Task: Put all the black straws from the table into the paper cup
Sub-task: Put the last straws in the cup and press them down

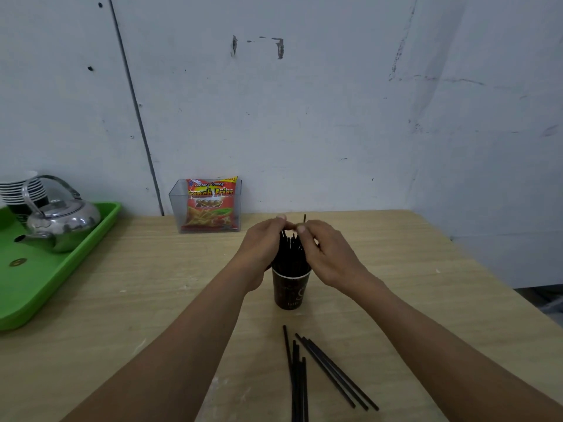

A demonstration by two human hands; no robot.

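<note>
Left of the paper cup, the left hand curls round the upright straws standing in it; best to hold them gathered and steady. From the cup's right, the right hand pinches a single straw, tip up. Nearer than the cup, loose straws lie flat, pointing roughly toward it.
</note>
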